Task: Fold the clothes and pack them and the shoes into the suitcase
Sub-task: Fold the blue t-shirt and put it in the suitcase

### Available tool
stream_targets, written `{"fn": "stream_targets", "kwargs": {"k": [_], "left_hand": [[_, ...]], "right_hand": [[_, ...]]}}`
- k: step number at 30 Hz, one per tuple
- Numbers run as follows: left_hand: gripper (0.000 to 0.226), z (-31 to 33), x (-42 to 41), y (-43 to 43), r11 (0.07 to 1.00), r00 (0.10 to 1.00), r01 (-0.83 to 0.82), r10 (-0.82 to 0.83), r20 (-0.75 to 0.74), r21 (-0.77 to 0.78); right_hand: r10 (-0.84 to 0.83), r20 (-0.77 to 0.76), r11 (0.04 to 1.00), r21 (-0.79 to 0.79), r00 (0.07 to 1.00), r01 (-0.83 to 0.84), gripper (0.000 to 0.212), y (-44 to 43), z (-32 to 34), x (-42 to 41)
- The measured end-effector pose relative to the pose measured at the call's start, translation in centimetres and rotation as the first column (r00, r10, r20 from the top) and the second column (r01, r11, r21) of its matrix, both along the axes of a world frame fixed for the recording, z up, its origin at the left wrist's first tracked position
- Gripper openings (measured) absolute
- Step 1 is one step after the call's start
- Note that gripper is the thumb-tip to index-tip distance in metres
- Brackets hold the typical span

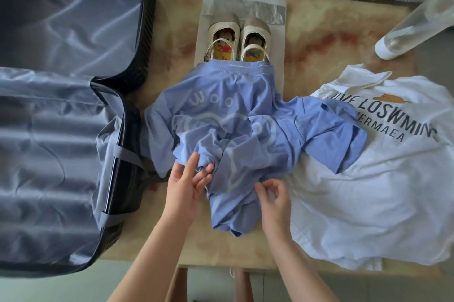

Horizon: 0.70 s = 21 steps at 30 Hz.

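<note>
At the middle of the marbled beige table point(331, 38), our crumpled light-blue cotton T-shirt point(233, 124) lay print-up, its hem bunched between our hands. Our left hand point(186, 186) pinched a fold of it, and our right hand point(275, 201) nipped the cloth just beside. Its collar covered the heels of the small cream strapped shoes point(238, 38) on their white paper sheet point(277, 31). The white printed T-shirt point(368, 178) lay unfolded to the right, under one blue sleeve. The open dark suitcase with grey lining point(61, 141) held nothing we could see, so we judged the task barely begun: no fold finished, all packing left. The blue shirt read "Woo"; the white one, partly, "LOSWMIN" above "ERMAEA".
</note>
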State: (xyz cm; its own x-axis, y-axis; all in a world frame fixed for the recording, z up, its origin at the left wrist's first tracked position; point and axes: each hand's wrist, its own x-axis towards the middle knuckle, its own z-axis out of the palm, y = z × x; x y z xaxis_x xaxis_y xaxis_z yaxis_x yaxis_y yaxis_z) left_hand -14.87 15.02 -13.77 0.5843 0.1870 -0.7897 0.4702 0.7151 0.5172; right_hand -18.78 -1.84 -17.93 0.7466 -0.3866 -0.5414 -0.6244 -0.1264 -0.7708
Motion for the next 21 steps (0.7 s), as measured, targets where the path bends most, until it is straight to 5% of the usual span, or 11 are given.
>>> {"fn": "stream_targets", "kwargs": {"k": [3, 9, 13, 16, 21], "left_hand": [[0.012, 0.0, -0.4, 0.4, 0.998, 0.999, 0.017, -0.020, 0.044, 0.062], [0.039, 0.7, -1.8, 0.8, 0.957, 0.982, 0.068, -0.114, 0.150, 0.281], [0.070, 0.9, -2.2, 1.3, 0.892, 0.955, 0.148, -0.241, 0.173, 0.427], [0.062, 0.9, -2.2, 2.1, 0.773, 0.942, 0.230, -0.328, 0.063, 0.592], [0.043, 1.0, -2.2, 4.4, 0.542, 0.926, 0.298, -0.363, -0.102, 0.786]], "right_hand": [[-0.052, 0.004, 0.993, 0.108, 0.999, 0.052, 0.035, 1.3, 0.1, 0.3], [0.004, 0.059, 0.998, -0.067, 0.998, 0.000, 0.063, 3.0, -0.8, 1.0], [0.063, 0.073, 0.990, -0.133, 0.995, -0.053, 0.044, 3.4, -0.9, 1.2], [0.027, 0.114, 0.992, -0.128, 0.993, -0.012, 0.026, 2.9, -0.3, 1.2], [-0.073, 0.198, 0.978, -0.180, 0.977, 0.110, 0.025, 0.1, 0.7, 1.1]]}}
